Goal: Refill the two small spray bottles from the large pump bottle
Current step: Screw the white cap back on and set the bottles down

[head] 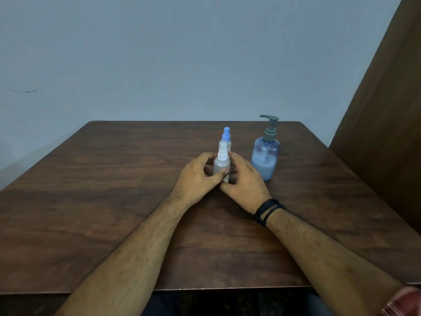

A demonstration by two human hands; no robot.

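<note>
both forearms stretch forward, left hand (196, 176) and right hand (245, 179) curled together, thumbs touching.

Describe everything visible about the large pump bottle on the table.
The large pump bottle stands upright on the wooden table, to the right of both hands and untouched by them. Its rounded body looks like translucent blue plastic, with a pale liquid filling roughly the lower half. A grey collar and pump head sit on top, the nozzle pointing left. The pump is still fitted on. The right hand lies close beside its base without contact.
</note>
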